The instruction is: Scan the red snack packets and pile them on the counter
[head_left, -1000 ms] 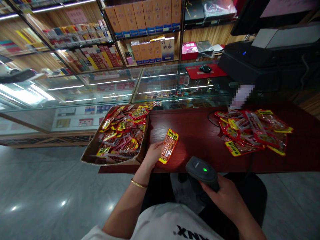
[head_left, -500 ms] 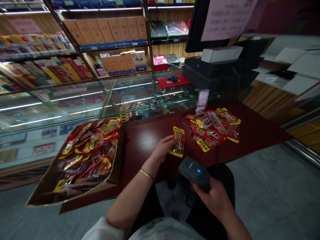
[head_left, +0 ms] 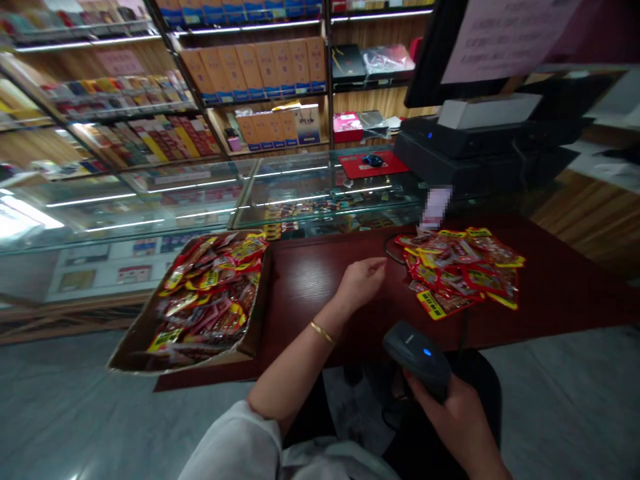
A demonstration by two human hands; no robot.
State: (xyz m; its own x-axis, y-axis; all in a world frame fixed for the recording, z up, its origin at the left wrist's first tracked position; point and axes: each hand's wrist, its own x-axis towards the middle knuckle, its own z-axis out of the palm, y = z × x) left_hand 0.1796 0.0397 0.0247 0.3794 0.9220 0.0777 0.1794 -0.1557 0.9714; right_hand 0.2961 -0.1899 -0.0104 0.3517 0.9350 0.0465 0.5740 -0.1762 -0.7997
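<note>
My left hand (head_left: 364, 281) is above the dark red tabletop (head_left: 305, 280), its fingers curled together and no packet showing in them. It is just left of a heap of red and yellow snack packets (head_left: 463, 267), apart from them. In my right hand (head_left: 460, 417) is a dark barcode scanner (head_left: 417, 357) with a lit blue light, held over the table's near edge, its head pointing up and left. On the left stands an open cardboard box (head_left: 261, 303) full of similar snack packets (head_left: 210, 300).
A glass display counter (head_left: 200, 193) runs behind the table. On it are a mouse (head_left: 373, 160) on a red mat (head_left: 350, 169) and a monitor (head_left: 430, 60) on dark equipment. A cable (head_left: 465, 330) hangs over the front edge. Shelves of boxes stand behind.
The single packet my left hand held has left it, and the hand has moved toward the heap on the right. The view has turned left; my right hand still holds the scanner.
</note>
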